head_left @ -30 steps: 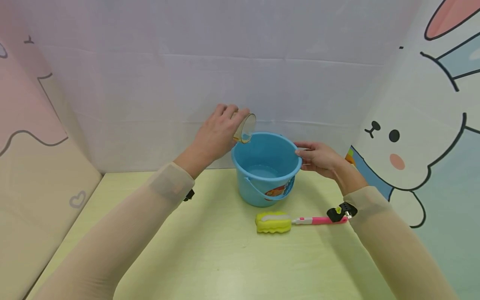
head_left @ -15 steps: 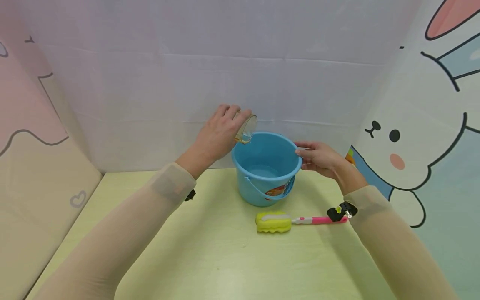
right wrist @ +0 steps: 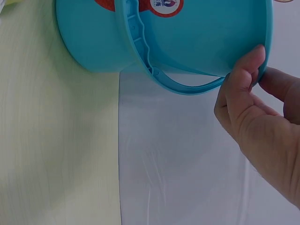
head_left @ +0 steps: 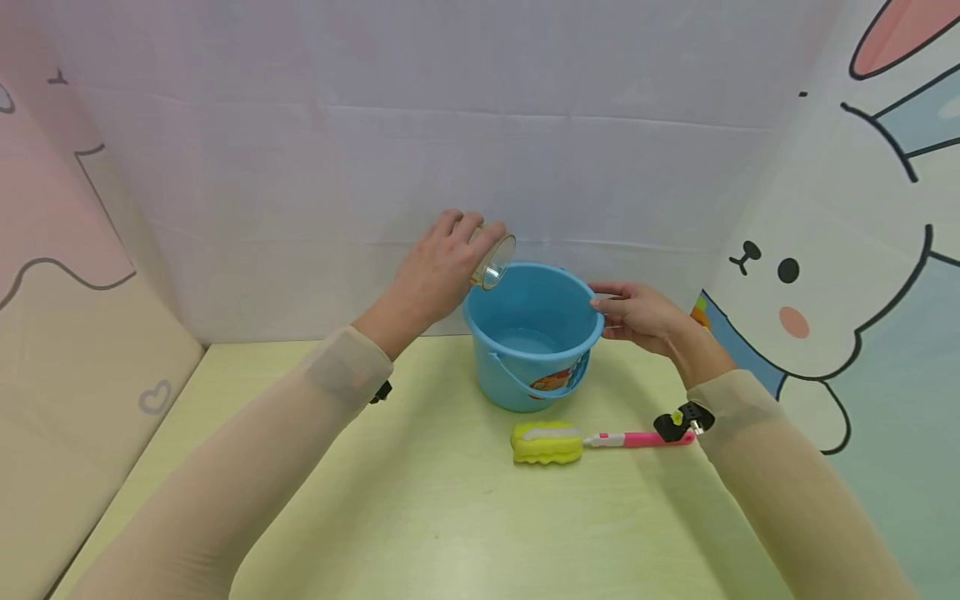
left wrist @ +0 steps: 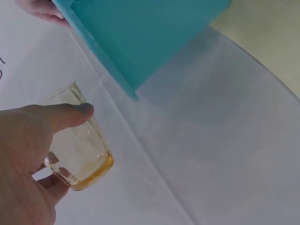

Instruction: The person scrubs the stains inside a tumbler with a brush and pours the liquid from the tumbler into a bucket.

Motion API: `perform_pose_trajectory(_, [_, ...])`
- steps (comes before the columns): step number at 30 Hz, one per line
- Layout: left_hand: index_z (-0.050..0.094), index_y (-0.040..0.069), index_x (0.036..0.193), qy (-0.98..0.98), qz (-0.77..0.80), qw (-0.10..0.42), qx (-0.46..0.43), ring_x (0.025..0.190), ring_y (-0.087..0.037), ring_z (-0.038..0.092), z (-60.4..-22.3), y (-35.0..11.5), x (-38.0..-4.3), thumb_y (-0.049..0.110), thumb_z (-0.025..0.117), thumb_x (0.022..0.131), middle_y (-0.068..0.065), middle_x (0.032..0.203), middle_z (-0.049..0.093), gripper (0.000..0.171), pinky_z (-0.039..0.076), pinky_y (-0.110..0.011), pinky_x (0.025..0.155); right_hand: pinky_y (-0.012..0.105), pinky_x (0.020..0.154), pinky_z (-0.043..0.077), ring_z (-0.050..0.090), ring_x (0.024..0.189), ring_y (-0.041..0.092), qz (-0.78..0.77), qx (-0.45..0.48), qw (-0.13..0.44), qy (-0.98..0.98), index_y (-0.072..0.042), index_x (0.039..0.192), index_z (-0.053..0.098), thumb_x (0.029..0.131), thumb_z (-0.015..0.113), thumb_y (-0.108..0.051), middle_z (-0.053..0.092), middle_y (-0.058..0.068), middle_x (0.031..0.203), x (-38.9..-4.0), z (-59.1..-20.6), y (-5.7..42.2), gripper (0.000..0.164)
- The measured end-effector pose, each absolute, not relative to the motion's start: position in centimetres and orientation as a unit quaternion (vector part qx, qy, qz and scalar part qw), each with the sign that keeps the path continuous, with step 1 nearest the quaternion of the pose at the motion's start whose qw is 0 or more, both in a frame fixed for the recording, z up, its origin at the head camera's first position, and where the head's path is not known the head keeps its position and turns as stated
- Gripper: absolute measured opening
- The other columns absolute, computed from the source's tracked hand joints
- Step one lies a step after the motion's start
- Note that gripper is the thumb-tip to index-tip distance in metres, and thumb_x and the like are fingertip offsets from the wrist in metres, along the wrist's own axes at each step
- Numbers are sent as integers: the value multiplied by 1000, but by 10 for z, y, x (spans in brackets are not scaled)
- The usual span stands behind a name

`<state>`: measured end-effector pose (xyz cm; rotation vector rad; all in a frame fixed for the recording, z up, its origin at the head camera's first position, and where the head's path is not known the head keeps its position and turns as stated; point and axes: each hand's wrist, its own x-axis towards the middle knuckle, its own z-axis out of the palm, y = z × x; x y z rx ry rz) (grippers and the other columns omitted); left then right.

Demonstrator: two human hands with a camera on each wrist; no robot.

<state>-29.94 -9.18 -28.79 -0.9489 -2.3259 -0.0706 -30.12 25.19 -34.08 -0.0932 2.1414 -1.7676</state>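
Observation:
My left hand (head_left: 438, 267) grips a clear glass cup (head_left: 497, 262) with an amber tint, tipped toward the bucket at its left rim. In the left wrist view the thumb lies along the side of the glass cup (left wrist: 77, 145), whose thick base is amber. The light blue bucket (head_left: 498, 379) stands upright on the table, a paler patch showing on its inside bottom. At its right side, my right hand (head_left: 637, 317) pinches the rim between thumb and fingers. The right wrist view shows the bucket handle (right wrist: 180, 87) hanging down close to those fingers.
A bottle brush (head_left: 547, 444) with a yellow sponge head and pink-and-white handle lies in front of the bucket on the pale table (head_left: 420, 517). Behind rises a white cloth wall (head_left: 300, 183), with a rabbit-printed panel (head_left: 840, 275) to the right.
My left hand and the glass cup have shifted very slightly right and tilted a little more. The right hand, bucket and brush stay in place.

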Motion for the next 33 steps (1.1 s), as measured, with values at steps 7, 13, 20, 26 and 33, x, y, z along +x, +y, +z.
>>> perform_pose_trajectory(7, [56, 11, 146, -873, -18, 318, -370, 130, -42, 51, -289, -91, -297, -11, 57, 99, -20, 137, 59, 52, 55, -49, 103, 28, 82, 61, 70, 92, 18, -625, -33, 181, 759, -2, 164, 34, 113, 55, -20, 65, 13, 121, -301, -341, 251, 58])
perform_pose_trajectory(13, [56, 11, 146, -869, -2, 323, -375, 131, -43, 52, -292, -90, -297, -11, 61, 99, -20, 138, 59, 53, 55, -51, 103, 29, 83, 61, 70, 94, 19, -621, -31, 181, 762, -3, 164, 35, 112, 56, -20, 64, 15, 125, -300, -341, 251, 58])
perform_pose_trajectory(20, [55, 12, 147, -866, 20, 325, -379, 133, -43, 51, -293, -90, -297, -6, 66, 98, -19, 139, 58, 54, 52, -49, 107, 29, 82, 61, 69, 93, 19, -620, -33, 180, 763, -3, 164, 34, 112, 56, -20, 64, 15, 123, -299, -339, 251, 58])
perform_pose_trajectory(26, [55, 13, 150, -865, 31, 319, -386, 135, -42, 50, -293, -89, -297, -6, 69, 97, -20, 143, 57, 58, 49, -49, 112, 29, 82, 61, 69, 93, 18, -621, -33, 182, 762, -3, 164, 34, 112, 56, -20, 64, 15, 122, -300, -340, 251, 58])
perform_pose_trajectory(33, [55, 14, 151, -860, 39, 319, -397, 136, -42, 49, -294, -88, -295, -8, 70, 95, -19, 145, 56, 62, 47, -50, 113, 29, 82, 61, 69, 93, 18, -619, -32, 182, 763, -4, 164, 35, 113, 55, -20, 64, 14, 122, -300, -340, 252, 58])
